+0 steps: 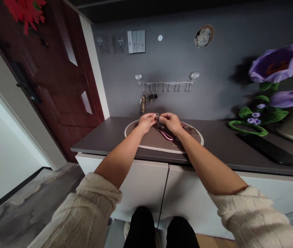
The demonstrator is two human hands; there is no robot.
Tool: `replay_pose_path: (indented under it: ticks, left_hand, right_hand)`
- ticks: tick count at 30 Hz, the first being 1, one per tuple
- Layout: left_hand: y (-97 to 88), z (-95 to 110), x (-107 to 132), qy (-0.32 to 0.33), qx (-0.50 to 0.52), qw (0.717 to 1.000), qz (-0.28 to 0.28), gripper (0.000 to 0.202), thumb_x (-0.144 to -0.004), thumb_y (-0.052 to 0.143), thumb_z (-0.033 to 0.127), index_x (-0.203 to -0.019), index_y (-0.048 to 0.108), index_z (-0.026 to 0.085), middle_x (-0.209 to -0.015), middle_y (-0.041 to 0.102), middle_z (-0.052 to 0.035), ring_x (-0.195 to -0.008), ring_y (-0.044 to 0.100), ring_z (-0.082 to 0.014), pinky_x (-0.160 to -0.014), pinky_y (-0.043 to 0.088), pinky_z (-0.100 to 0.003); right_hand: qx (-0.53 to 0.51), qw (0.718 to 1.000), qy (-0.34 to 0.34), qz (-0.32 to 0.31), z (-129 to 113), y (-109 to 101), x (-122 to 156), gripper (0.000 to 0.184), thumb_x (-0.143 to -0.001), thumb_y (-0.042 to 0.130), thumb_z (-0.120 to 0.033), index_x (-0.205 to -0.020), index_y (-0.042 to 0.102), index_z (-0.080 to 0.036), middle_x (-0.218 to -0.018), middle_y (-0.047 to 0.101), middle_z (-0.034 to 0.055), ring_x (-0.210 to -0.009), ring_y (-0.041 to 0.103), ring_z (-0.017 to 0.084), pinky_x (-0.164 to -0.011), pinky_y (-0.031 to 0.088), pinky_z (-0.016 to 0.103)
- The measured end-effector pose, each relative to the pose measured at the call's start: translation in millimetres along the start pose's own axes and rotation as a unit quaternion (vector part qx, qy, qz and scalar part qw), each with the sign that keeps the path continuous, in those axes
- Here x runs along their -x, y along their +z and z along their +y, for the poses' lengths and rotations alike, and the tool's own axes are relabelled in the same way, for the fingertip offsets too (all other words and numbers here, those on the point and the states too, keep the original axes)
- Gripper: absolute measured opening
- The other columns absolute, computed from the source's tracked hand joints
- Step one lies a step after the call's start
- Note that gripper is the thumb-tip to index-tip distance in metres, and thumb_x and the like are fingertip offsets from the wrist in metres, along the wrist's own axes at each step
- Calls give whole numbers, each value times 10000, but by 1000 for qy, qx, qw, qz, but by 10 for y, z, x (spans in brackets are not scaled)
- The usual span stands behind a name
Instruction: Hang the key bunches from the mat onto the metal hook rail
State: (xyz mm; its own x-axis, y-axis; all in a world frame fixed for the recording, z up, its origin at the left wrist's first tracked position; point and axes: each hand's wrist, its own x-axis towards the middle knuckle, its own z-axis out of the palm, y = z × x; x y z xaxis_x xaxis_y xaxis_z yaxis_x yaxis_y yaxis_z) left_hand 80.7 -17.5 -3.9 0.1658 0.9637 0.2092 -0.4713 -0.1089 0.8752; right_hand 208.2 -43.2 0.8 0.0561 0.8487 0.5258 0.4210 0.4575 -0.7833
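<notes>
My left hand (147,123) pinches a metal key ring (157,114) just above the counter. From the ring hangs a pink wrist strap (167,135), its loop dangling over an oval mat (159,148). My right hand (171,123) meets the left from the other side, with thumb and fingers closed at the same ring. Small parts between the fingertips are too fine to tell apart. Beside my right hand on the mat lie several small items (190,129), partly hidden by the wrist.
A clear hook rail (165,83) on the grey wall carries several keys (150,97) at its left. Purple flowers (279,65) and a black flat object (273,150) stand and lie on the counter (97,137) at right. A dark red door (45,69) is at left.
</notes>
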Motion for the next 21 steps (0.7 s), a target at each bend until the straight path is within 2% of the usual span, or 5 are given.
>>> replay_pose_path:
  ticks: [6,14,21]
  left_hand:
    - [13,8,33,-4,3,999,-35,16,-705,569,110,-718,576,104,-756,602,-30,-771,558,-84,-849,411,-311]
    - [2,-19,21,0,1,999,-40,37,-687,592,125,-721,584,113,-749,600,-23,-761,555,-82,-844,407,-321]
    - [-17,-8,48,-12,-3,997,-71,119,-651,635,170,-754,599,121,-729,613,-22,-712,557,-84,-782,438,-292]
  right_hand:
    - [-39,999,4,-7,-29,0,24,191,-659,579,-293,-767,587,-136,-693,612,23,-598,527,92,-589,436,215]
    - [-71,997,13,-18,-6,1,20,215,-632,601,-327,-715,573,-131,-639,589,18,-533,499,81,-548,417,216]
    - [-100,995,12,-16,-73,-3,61,202,-635,578,-331,-717,537,-152,-619,550,-14,-538,476,79,-540,399,209]
